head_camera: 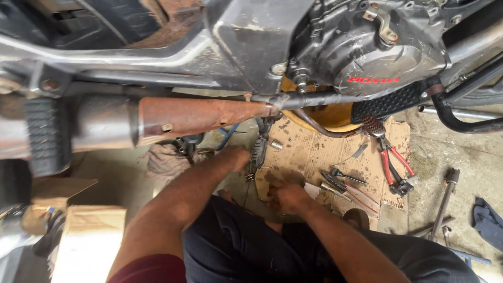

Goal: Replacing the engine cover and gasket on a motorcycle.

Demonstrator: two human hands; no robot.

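The person sits low beside a motorcycle, both forearms stretched forward over dark trousers. The left arm runs up and away from the body, and the left hand (234,157) reaches under the rusty exhaust pipe (201,116), its fingers curled in against a dark ribbed metal part (257,152) that hangs below the frame; the grip looks narrow, though whether it truly clasps the part cannot be told. The right arm angles inward from the lower right, and the right hand (287,195) rests knuckles-up on the edge of a stained cardboard sheet (314,152) on the floor, fingers bent close together; whatever it may pinch is hidden beneath it. Just beside that hand lie small pliers and screwdrivers (343,183), and farther right red-handled pliers (394,165) lie on the same sheet. A small silver socket (276,145) sits on the cardboard near the ribbed part. The engine case (377,57) hangs above, with a crumpled rag (165,160) left of the left hand.
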